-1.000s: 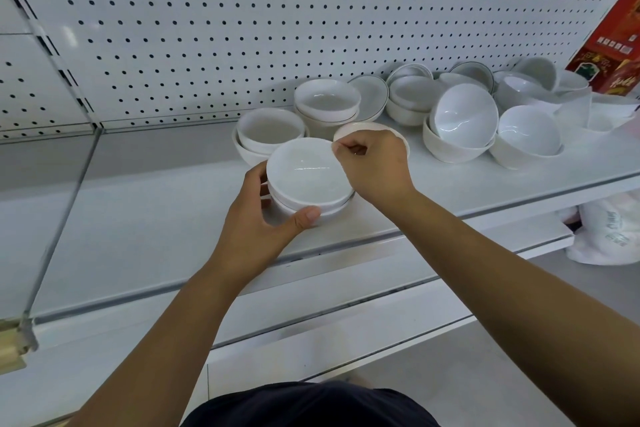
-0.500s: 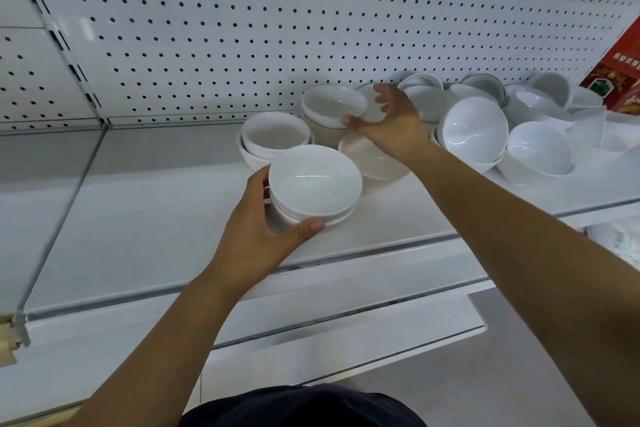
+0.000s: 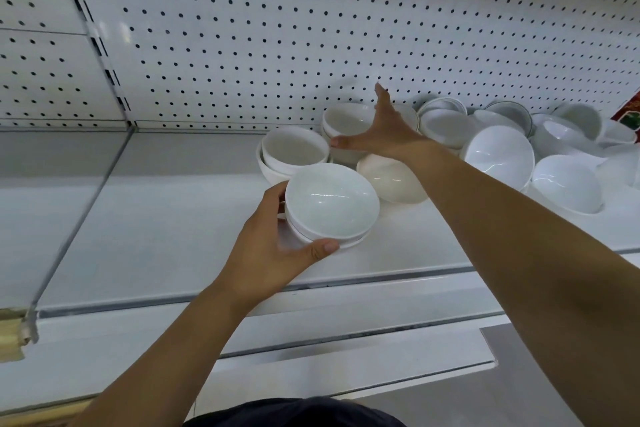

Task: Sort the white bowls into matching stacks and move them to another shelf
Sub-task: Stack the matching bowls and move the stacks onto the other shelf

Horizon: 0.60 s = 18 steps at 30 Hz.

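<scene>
Currently, one head view is available. The left hand point(image 3: 273, 253) grips a short stack of white bowls point(image 3: 330, 201) at centre frame, with the thumb curled against the near rim and the fingers wrapped round the far left side. The stack tilts toward the camera low over the shelf point(image 3: 173, 229); whether it rests on the shelf cannot be told.

The right hand point(image 3: 384, 135) reaches above a tilted cream bowl point(image 3: 391, 180) toward the rear bowl stack point(image 3: 346, 120) by the pegboard point(image 3: 311, 28). Its fingers are straight and spread wide, thumb out to the left at that stack's rim, and it holds nothing. A nested pair point(image 3: 294, 152) stands just left of centre. A loose heap of bowls point(image 3: 498, 154) fills the right of the frame, beside a red carton point(image 3: 628, 113).

Assessment: the bowls look rigid, glossy and smooth, so likely slippery and breakable if knocked. A single bowl is best taken at the rim, thumb inside and fingers on the outer wall. A stack grows heavy and wants support under its base. Leaning bowls in the heap may slide when a neighbour is lifted.
</scene>
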Motion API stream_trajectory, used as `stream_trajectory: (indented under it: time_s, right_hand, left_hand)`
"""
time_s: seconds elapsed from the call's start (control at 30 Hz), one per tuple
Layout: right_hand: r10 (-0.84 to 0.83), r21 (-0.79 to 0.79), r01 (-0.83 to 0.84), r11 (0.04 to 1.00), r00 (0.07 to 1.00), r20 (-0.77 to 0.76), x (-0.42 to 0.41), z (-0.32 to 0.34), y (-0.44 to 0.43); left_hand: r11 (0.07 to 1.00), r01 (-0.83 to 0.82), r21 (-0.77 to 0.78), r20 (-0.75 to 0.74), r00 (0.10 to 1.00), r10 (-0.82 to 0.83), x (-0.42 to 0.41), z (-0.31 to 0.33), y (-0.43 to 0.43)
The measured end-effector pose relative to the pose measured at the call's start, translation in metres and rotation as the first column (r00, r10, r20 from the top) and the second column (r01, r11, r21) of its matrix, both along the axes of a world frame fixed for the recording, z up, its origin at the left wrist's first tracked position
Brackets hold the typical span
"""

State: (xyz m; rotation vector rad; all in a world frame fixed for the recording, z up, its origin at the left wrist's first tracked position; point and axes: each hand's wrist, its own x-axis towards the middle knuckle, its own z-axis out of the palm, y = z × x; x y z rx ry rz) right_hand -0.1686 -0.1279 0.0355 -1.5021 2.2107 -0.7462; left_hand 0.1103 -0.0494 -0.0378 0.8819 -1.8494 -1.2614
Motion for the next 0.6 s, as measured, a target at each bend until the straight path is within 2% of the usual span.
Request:
stream_trajectory:
  time_s: [0.3, 0.6]
  right_hand:
    - [-0.108, -0.066, 0.107, 0.992, 0.994, -0.011, 0.001, -0.009, -0.008]
    - [-0.124, -0.149, 0.126, 0.981, 0.992, 0.019, 0.005, 0.000, 0.003]
  left_hand:
    - [1.000, -0.007, -0.011, 0.011, 1.000, 0.007, -0.001, 0.001, 0.001]
    - [1.000, -0.009, -0.012, 0.027, 1.000, 0.009, 0.000, 0.001, 0.000]
